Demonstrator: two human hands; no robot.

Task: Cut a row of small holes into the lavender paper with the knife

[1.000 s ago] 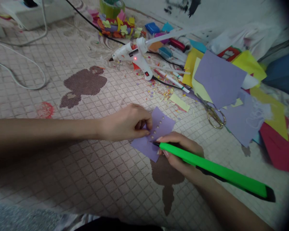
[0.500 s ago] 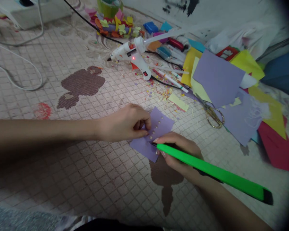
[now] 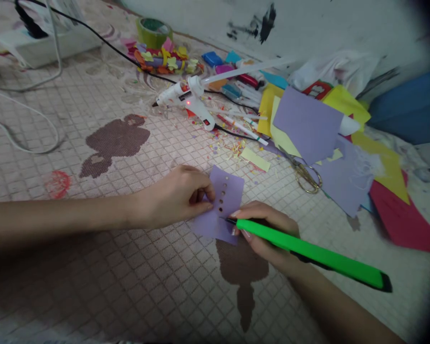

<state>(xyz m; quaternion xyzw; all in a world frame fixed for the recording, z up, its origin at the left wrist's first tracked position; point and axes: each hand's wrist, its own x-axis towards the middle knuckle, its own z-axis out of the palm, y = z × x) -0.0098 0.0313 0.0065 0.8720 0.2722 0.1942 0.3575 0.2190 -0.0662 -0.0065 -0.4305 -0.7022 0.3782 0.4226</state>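
Note:
A small lavender paper sheet [image 3: 228, 203] with a row of small holes lies on the woven mat [image 3: 129, 267]. My left hand [image 3: 175, 198] pinches its left edge between thumb and fingers. My right hand [image 3: 265, 234] grips a bright green utility knife [image 3: 308, 253], and the knife's dark tip rests on the sheet's lower right part. The blade itself is hidden by the tip's small size and my fingers.
A white hot glue gun [image 3: 188, 100] with a lit red light lies beyond the hands, among paper scraps. Gold scissors [image 3: 306, 177] lie to the right, beside stacked coloured paper sheets [image 3: 308, 124]. A green tape roll [image 3: 154, 32] and black cables lie farther back.
The whole scene has shifted up and left in view. The sheet's row of holes now stands more upright, while both hands keep their hold.

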